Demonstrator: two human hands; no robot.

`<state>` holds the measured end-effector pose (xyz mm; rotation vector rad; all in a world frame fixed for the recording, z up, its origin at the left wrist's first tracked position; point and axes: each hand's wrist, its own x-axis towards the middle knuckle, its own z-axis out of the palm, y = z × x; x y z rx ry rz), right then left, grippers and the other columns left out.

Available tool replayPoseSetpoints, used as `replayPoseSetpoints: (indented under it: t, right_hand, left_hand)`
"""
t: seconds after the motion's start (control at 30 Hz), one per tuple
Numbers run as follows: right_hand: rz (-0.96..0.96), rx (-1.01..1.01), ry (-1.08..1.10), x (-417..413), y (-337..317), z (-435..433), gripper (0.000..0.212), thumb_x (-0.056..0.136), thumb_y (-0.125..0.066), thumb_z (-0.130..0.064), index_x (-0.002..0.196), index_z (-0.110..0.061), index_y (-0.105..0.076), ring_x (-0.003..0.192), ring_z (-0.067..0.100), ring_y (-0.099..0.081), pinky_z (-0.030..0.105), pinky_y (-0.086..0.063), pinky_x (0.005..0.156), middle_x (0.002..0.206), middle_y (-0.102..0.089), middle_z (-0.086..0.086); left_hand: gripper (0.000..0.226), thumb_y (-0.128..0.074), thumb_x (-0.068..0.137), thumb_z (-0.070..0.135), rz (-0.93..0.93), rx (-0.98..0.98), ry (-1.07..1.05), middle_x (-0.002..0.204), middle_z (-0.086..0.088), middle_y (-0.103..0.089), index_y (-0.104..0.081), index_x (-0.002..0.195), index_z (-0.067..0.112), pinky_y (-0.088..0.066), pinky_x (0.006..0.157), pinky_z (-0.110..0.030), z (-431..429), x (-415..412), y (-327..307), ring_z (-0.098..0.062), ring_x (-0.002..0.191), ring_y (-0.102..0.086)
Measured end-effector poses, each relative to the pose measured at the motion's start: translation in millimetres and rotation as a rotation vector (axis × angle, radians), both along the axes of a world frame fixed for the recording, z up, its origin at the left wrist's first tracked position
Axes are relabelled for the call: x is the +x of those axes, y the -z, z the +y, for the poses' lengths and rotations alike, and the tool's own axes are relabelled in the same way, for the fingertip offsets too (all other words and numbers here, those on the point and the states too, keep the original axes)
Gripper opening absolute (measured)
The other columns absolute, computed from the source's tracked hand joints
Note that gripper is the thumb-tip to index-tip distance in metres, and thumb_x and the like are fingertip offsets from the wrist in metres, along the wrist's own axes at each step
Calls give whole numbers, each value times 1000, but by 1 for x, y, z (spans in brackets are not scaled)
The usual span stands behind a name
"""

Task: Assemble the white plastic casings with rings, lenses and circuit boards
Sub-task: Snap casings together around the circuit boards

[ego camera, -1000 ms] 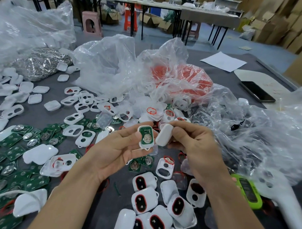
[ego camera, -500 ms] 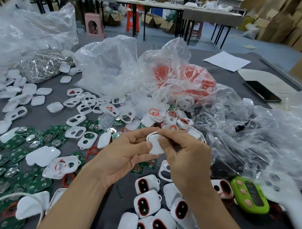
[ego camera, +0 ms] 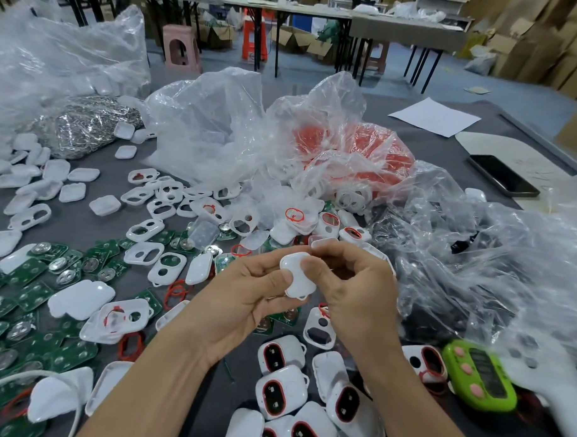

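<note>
In the middle of the frame both hands meet on one closed white casing (ego camera: pixel 297 279), held up above the surface (ego camera: pixel 81 222). The left hand (ego camera: pixel 245 298) lies palm up beneath it, fingers curled behind the shell and thumb pressed on its lower left edge. The right hand (ego camera: pixel 353 292) comes in from the right, thumb on the casing's upper right corner and fingers bent over its top. Each grip is closed tight on the casing, which shows its plain white back with a small loop at its lower end.

Below the hands, at the bottom centre, lies a cluster of finished casings (ego camera: pixel 281 394), each with a red-rimmed dark window facing up. To the left of centre, open casing fronts (ego camera: pixel 145 250) with cut-out holes are scattered about, and plain white backs (ego camera: pixel 76 191) lie further toward the upper left. Green circuit boards (ego camera: pixel 26 295) with round metal discs cover the lower left. Loose red rings (ego camera: pixel 176 291) lie just left of the left hand.

A clear bag of red rings (ego camera: pixel 358 149) sits above centre, a bag of shiny metal parts (ego camera: pixel 84 126) at the upper left, and crumpled clear bags (ego camera: pixel 475 257) at the right. A green device with pink buttons (ego camera: pixel 481 378) lies at the lower right, a dark phone (ego camera: pixel 503 175) and a paper sheet (ego camera: pixel 434 115) at the upper right.
</note>
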<state>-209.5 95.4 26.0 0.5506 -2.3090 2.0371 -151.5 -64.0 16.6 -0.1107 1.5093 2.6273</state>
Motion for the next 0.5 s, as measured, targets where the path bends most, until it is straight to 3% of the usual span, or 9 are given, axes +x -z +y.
replayPoseSetpoints:
  t: [0.13, 0.2, 0.33, 0.43, 0.5]
  right_hand:
    - [-76, 14, -39, 3, 4, -2, 14, 82, -79, -40, 91, -35, -70, 61, 26, -70, 45, -60, 59, 71, -75, 1]
    - [-134, -50, -74, 4, 4, -3, 16, 84, -82, -35, 91, -31, -68, 65, 38, -71, 51, -60, 59, 72, -75, 8]
    - [-186, -133, -64, 6, 2, -2, 21, 80, -87, -28, 91, -29, -69, 64, 40, -71, 37, -56, 51, 72, -74, 16]
    - [-176, -141, -46, 8, 4, -5, 23, 79, -86, -31, 92, -29, -67, 70, 49, -68, 57, -59, 61, 73, -72, 21]
    - [-205, -117, -59, 7, 1, -5, 19, 83, -84, -28, 91, -26, -67, 64, 43, -68, 54, -59, 64, 72, -71, 21]
  left_hand:
    - [33, -69, 90, 17, 23, -17, -42, 124, -14, -73, -74, 123, 16, -59, 85, -30, 7, 1, -1, -23, 112, -71]
    - [33, -62, 93, 12, 32, -36, -55, 127, -16, -71, -73, 125, 14, -59, 86, -32, 10, 1, -1, -27, 116, -69]
    - [37, -55, 99, 3, 76, -30, -3, 133, -18, -67, -66, 134, 7, -58, 92, -38, 9, 2, -3, -32, 125, -64]
    - [37, -53, 100, 2, 76, -42, 3, 135, -18, -66, -62, 136, 3, -59, 93, -39, 7, 2, -4, -32, 127, -63]
    - [37, -55, 96, 4, 46, -37, -37, 132, -19, -68, -65, 132, 3, -59, 95, -46, 9, 1, -4, -35, 125, -64]
